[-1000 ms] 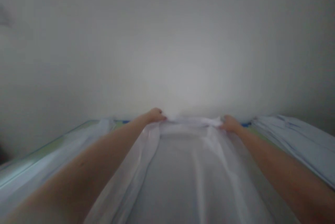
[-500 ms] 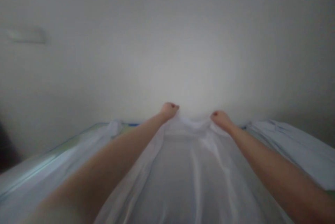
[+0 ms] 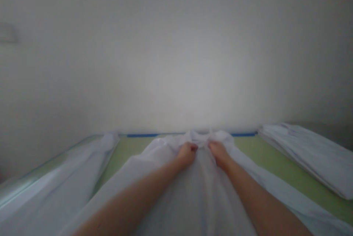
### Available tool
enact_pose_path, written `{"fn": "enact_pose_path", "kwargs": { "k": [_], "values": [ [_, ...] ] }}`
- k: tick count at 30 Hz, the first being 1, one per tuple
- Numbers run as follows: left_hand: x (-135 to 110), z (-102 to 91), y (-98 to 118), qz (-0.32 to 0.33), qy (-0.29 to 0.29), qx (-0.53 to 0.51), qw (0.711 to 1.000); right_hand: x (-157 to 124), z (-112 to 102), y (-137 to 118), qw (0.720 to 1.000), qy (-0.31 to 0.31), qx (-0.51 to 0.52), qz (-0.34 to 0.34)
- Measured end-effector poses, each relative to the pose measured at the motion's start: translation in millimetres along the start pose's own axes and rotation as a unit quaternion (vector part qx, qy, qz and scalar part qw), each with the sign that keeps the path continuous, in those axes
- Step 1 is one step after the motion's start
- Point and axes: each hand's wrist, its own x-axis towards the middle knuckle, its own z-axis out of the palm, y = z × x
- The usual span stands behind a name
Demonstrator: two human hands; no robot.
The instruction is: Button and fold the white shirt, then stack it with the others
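Observation:
A thin white cloth (image 3: 198,195) lies along a green table top (image 3: 129,147), running away from me toward the wall. My left hand (image 3: 186,154) and my right hand (image 3: 218,153) sit close together near the cloth's far end. Both have their fingers curled into the bunched fabric there, gripping it. My bare forearms stretch over the cloth from the bottom of the view. The picture is soft and dim.
A folded pale cloth (image 3: 309,153) lies on the table at the right. Another pale cloth (image 3: 60,177) lies along the left edge. A blue strip (image 3: 143,135) marks the table's far edge against a plain white wall (image 3: 176,52).
My hands came back from the table's far edge toward me and closed in on each other, bunching the cloth's end. The green table surface now shows on both sides.

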Motion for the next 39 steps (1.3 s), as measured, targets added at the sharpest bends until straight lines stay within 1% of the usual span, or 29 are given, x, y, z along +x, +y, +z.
{"fn": "enact_pose_path", "kwargs": {
  "k": [3,7,9,12,16,19,21,24,27,31,34,39],
  "values": [
    [6,-0.7,-6,-0.042,0.019,0.012,0.999,4,5,5,0.998,0.023,0.050,-0.004],
    [8,0.6,-4,-0.105,0.049,0.058,0.992,11,12,12,0.992,0.035,0.114,-0.051],
    [8,0.9,-3,-0.120,0.064,0.067,0.988,14,15,16,0.989,0.045,0.123,-0.070],
    [9,3.2,-5,-0.082,0.086,0.065,0.991,17,19,22,0.985,0.056,0.132,-0.092],
    [12,10.2,-7,-0.045,0.058,0.078,0.994,19,21,27,0.986,0.060,0.124,-0.090],
    [15,12.0,-6,-0.029,0.061,0.118,0.991,20,21,27,0.987,0.057,0.119,-0.091],
    [18,9.7,-3,-0.034,0.063,0.144,0.987,19,20,25,0.987,0.046,0.125,-0.094],
    [25,5.0,1,-0.052,0.023,0.154,0.986,17,19,22,0.985,0.032,0.137,-0.095],
    [31,6.9,4,-0.037,-0.009,0.141,0.989,16,20,22,0.983,0.006,0.144,-0.111],
    [30,19.7,7,-0.020,0.006,0.135,0.991,18,22,24,0.984,-0.002,0.135,-0.115],
    [30,26.3,8,-0.035,0.010,0.128,0.991,21,24,26,0.986,-0.007,0.118,-0.116],
    [35,26.6,8,-0.075,0.018,0.115,0.990,21,26,24,0.984,-0.021,0.086,-0.157]
  ]
}}
